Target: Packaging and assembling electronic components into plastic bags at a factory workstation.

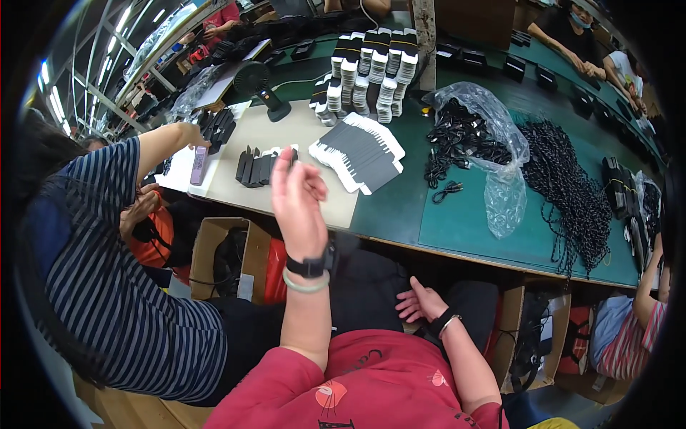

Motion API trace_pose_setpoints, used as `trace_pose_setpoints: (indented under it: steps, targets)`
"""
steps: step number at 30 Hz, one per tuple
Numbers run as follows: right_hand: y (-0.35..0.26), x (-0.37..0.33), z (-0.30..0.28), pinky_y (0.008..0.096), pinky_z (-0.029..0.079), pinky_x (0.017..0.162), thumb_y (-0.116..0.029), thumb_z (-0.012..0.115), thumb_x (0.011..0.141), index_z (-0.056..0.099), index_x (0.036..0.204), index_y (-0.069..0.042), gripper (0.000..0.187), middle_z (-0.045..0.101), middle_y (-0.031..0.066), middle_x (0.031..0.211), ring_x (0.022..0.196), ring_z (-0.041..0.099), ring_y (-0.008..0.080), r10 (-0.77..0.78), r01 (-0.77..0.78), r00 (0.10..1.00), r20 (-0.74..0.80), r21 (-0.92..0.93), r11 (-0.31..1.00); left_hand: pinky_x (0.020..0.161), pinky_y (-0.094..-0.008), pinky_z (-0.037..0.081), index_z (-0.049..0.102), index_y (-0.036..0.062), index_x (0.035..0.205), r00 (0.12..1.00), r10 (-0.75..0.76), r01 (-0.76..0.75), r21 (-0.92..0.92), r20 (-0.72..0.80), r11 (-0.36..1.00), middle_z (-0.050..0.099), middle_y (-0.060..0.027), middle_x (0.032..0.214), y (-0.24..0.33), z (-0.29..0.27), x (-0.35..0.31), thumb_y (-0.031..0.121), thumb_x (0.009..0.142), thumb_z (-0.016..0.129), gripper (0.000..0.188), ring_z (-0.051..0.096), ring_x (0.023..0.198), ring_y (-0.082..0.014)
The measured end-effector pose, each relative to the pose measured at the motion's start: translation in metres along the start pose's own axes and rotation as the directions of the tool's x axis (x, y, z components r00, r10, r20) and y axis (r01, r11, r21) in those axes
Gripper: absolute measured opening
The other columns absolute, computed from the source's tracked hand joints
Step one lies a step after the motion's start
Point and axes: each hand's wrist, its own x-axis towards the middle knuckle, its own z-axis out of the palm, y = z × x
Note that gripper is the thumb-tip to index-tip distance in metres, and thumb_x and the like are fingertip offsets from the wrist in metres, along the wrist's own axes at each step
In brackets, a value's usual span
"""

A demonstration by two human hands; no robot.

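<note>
Left hand (297, 199): hung loosely curled, apparently empty, over the surface (387, 216), just beside the black boxes (250, 170); touch could not be told.
Right hand (424, 302): had fingers spread, empty, off the surface's near edge.
Black boxes: stood left of the fanned cards (363, 154).
Cables (446, 148): lay farther right.

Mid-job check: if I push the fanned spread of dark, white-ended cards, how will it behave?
The fanned cards look thin, so each is probably light and somewhat bendy. They overlap with no band visible around them, so a push would likely slide them over one another. Lying flat, they seem unlikely to roll or tip.
</note>
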Motion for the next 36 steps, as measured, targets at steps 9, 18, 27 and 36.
trace_pose_setpoints:
  steps: [9,18,27,36]
  targets:
    - [0.001,0.023,-0.004,0.0398,0.061,0.065,-0.066,0.041,0.098,0.056,0.119,0.006,0.076,0.071,0.0192,0.092,0.078,0.072,0.0296,0.093,-0.107,0.992,0.084,0.176,0.979,0.05,-0.0205,0.041,0.052,-0.0025,0.133,0.92,-0.159,0.124,0.119,0.357,0.985,0.056,-0.0036,0.07,-0.002,0.048,-0.081,0.01,0.102,0.049,0.033,0.05,0.055,-0.0091]
    - [0.033,0.099,-0.059,0.0476,0.056,0.089,-0.039,0.051,0.103,0.056,0.123,-0.002,0.043,0.067,0.0222,0.112,0.101,0.067,0.0338,-0.209,0.011,0.971,0.112,0.858,0.513,0.048,-0.0235,0.042,0.05,-0.005,0.133,0.771,-0.065,0.282,-0.248,0.633,0.927,0.055,-0.0044,0.068,0.005,0.077,-0.107,0.005,0.101,0.045,0.034,0.048,0.052,-0.0118]
    - [-0.003,0.101,-0.133,0.0414,0.055,0.089,-0.029,0.053,0.101,0.063,0.12,-0.011,0.028,0.069,0.0076,0.116,0.104,0.067,0.026,-0.379,0.688,0.685,-0.622,0.723,0.058,0.048,-0.0255,0.035,0.048,-0.0008,0.136,0.757,-0.01,0.241,-0.264,0.654,0.934,0.048,-0.003,0.065,0.015,0.06,-0.111,0.019,0.106,0.044,0.036,0.041,0.05,-0.0115]
    - [-0.033,0.009,-0.136,0.0392,0.056,0.08,-0.022,0.047,0.101,0.06,0.119,-0.012,0.025,0.069,0.0079,0.108,0.091,0.068,0.0248,-0.226,0.803,0.594,-0.772,0.587,0.107,0.049,-0.025,0.035,0.048,-0.0029,0.135,0.79,-0.07,0.207,-0.157,0.61,0.966,0.049,-0.0042,0.068,-0.005,0.049,-0.109,0.017,0.107,0.042,0.035,0.041,0.051,-0.0114]
